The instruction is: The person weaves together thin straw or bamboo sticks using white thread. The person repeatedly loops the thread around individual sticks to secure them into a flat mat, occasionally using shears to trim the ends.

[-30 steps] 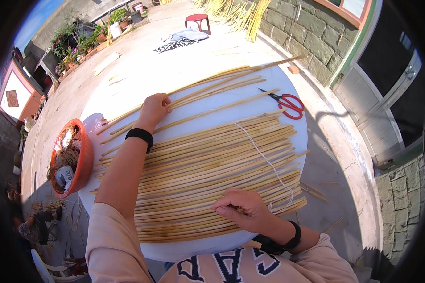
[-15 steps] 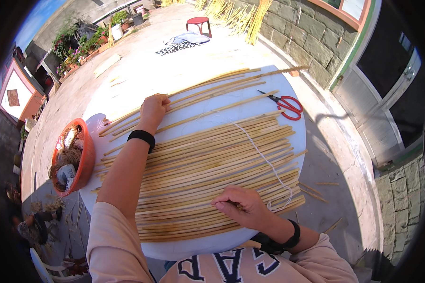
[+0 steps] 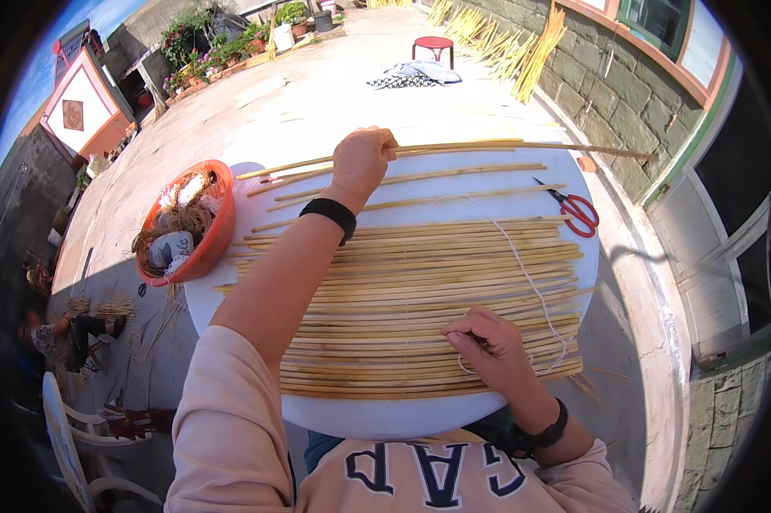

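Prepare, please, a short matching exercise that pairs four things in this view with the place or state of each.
Things
1. Scissors
2. Basin
3. Stool
4. Left hand

Places and states
A. On the ground beyond the table
B. Closed, at the far stalks
C. Near the table's right edge
D. At the table's left edge, with bundled material inside

Right pairs: 1-C, 2-D, 3-A, 4-B
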